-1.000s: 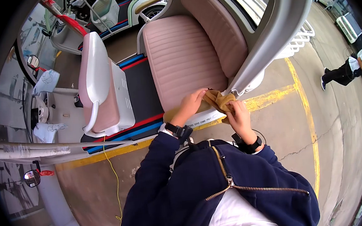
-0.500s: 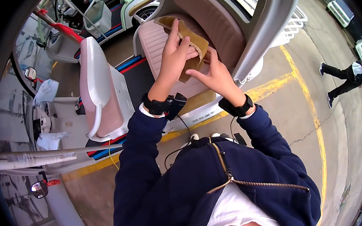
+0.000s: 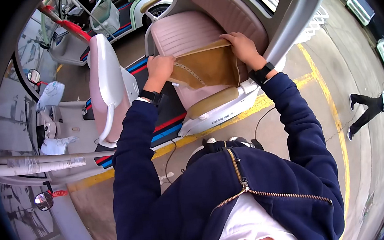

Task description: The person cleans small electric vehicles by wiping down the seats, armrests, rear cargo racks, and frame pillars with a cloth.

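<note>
A tan-brown piece of upholstery cover [image 3: 212,68], with a row of small holes along a pale strip at its left, is stretched between my hands. My left hand [image 3: 160,70] pinches its left corner, fingers closed. At the far right corner, my right hand [image 3: 243,48] grips the edge with fingers curled over it. The piece hangs above the pink ribbed seat cushion [image 3: 184,31] of a small open vehicle. Just below it sits a tan padded armrest [image 3: 213,102] on the seat's near side.
A pink-backed front seat [image 3: 107,86] stands to the left, beyond a dark floor mat with red and blue stripes [image 3: 163,134]. A grey roof pillar [image 3: 293,24] rises on the right. Farther right, another person [image 3: 373,106] walks on the concrete. Another similar vehicle [image 3: 110,17] is behind.
The cover was folded and bunched between both hands; now it is spread open. My hands have moved apart, left hand to the left and right hand to the right. The other person has shifted.
</note>
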The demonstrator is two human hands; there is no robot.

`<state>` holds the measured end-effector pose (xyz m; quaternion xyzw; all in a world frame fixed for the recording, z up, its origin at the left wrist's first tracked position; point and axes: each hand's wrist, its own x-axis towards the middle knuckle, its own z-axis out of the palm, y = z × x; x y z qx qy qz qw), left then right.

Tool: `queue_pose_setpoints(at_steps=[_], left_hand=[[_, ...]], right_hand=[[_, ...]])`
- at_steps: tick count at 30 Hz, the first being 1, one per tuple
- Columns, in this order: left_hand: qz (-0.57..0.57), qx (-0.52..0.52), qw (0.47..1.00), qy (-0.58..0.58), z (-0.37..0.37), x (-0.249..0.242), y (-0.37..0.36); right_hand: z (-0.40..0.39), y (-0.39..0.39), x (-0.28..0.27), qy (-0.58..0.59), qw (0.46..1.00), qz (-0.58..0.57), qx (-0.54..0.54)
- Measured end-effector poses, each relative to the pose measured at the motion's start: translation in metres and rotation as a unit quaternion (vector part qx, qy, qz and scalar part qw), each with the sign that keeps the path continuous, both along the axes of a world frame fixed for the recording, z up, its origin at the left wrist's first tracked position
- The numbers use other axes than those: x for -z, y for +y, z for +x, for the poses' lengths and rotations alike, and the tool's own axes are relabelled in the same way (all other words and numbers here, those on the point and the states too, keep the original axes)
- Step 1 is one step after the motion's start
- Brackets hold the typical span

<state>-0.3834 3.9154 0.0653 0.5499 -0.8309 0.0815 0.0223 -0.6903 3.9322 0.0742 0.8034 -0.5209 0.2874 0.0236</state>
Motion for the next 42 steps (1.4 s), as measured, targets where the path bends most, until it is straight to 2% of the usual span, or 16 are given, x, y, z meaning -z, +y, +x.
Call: queue_pose_setpoints(at_steps=[1,3,4,7,9,11,13,16,18,20,21,23,24,27,33,42], left_hand=[[0.002,0.003,1.0,-0.001,0.004,0.001,0.002],[-0.22,0.099,0.967,0.087,0.01,-0.003,0.005],[-0.251,0.124,0.951,0.131,0.009,-0.014,0.017],[-0.274,0.221,0.917,0.186,0.008,-0.05,0.081],[-0.223,0.288,0.908,0.207,0.006,-0.026,0.126],[-0.1,0.328,0.913,0.221,-0.004,0.023,0.164],[0.043,0.321,0.916,0.238,-0.011,0.077,0.182],[0.128,0.266,0.929,0.222,-0.023,0.107,0.175],[0.014,0.173,0.932,0.317,-0.044,0.114,0.153],[-0.085,0.131,0.946,0.283,-0.071,0.116,0.136],[-0.08,0.135,0.947,0.281,-0.083,0.126,0.125],[0.132,0.076,0.97,0.191,-0.097,0.161,0.114],[0.135,0.08,0.969,0.189,-0.097,0.166,0.119],[0.131,0.079,0.975,0.16,-0.098,0.163,0.11],[0.086,0.095,0.976,0.176,-0.094,0.174,0.121],[0.036,0.074,0.977,0.195,-0.092,0.169,0.138]], right_hand=[[0.001,0.003,-0.011,0.005,1.0,-0.011,-0.007],[0.004,0.024,-0.031,-0.047,0.993,-0.103,-0.024],[0.003,0.039,-0.04,-0.065,0.987,-0.141,-0.039],[-0.015,0.102,-0.046,-0.016,0.974,-0.222,-0.047],[-0.026,0.148,-0.026,0.016,0.974,-0.219,-0.05],[-0.036,0.188,0.024,0.005,0.993,-0.112,-0.035],[-0.042,0.222,0.07,0.121,0.989,0.088,0.004],[-0.031,0.237,0.092,-0.006,0.98,0.195,-0.033],[-0.012,0.21,0.076,0.008,0.987,0.151,-0.045],[0.008,0.175,0.076,0.046,0.991,0.112,-0.059],[0.014,0.155,0.084,0.071,0.989,0.117,-0.06],[0.02,0.121,0.128,0.218,0.968,0.123,-0.002],[0.02,0.108,0.147,0.108,0.983,0.152,0.001],[0.028,0.115,0.164,0.062,0.996,0.033,0.058],[0.047,0.133,0.165,0.066,0.986,-0.019,0.155],[0.032,0.179,0.165,-0.002,0.992,0.077,0.1]])
